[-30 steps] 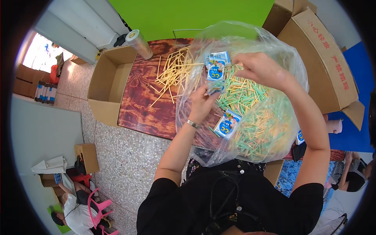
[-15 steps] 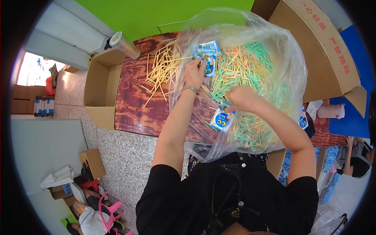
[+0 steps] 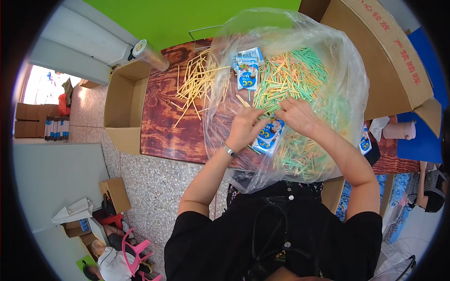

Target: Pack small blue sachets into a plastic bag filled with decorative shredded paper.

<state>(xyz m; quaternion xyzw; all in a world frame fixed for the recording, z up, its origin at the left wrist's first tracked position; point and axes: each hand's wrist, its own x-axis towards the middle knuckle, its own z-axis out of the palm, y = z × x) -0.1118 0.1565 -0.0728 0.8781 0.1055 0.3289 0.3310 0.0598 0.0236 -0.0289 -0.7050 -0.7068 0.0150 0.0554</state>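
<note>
A small blue-and-white packet (image 3: 268, 136) lies at the near side of the clear plastic bag (image 3: 276, 21). My left hand (image 3: 246, 129) is closed at its upper left edge, thumb and fingers around the top end. Just right of it, my right hand (image 3: 298, 117) has its fingers bent together over the packet's top; what they pinch is hidden. Beyond both hands, a heap of thin green, yellow and pink sticks (image 3: 290, 77) fills the bag. Another blue-and-white packet (image 3: 247, 77) rests left of this heap, on top of similar packets.
Loose pale yellow sticks (image 3: 197, 84) are spread on the red-brown wooden table (image 3: 164, 136). A clear cylindrical tub (image 3: 151, 55) and an open cardboard box (image 3: 124, 100) stand at left. A large carton (image 3: 375, 61) rises at right, near a pink roll (image 3: 398, 130). Other people sit at lower left and far right.
My left hand has left the far packets and come nearer, to the near packet beside my right hand. My right hand has shifted slightly right and turned its fingers toward the packet's top.
</note>
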